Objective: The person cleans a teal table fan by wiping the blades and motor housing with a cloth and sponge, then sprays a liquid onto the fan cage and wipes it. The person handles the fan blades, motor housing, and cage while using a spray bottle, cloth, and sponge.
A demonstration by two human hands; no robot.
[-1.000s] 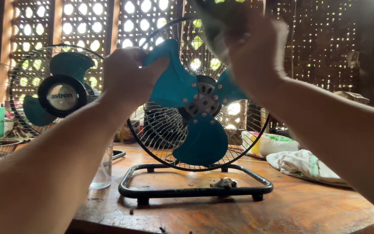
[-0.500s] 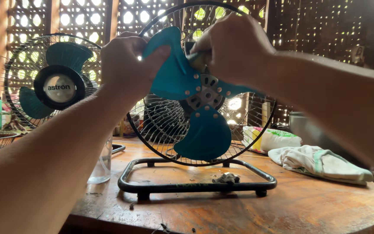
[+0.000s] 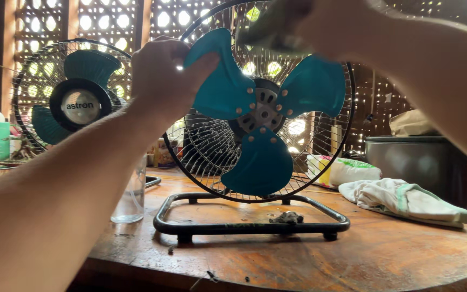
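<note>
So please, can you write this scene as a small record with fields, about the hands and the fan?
left hand: left hand grips the upper left blade of the teal fan
right hand: right hand, blurred, raised at the top of the wire guard, seems to hold a cloth
fan stand: black frame on the wooden table
dirt: small clump on the frame
left side: second fan, clear glass
right side: white cloth, metal pot
</note>
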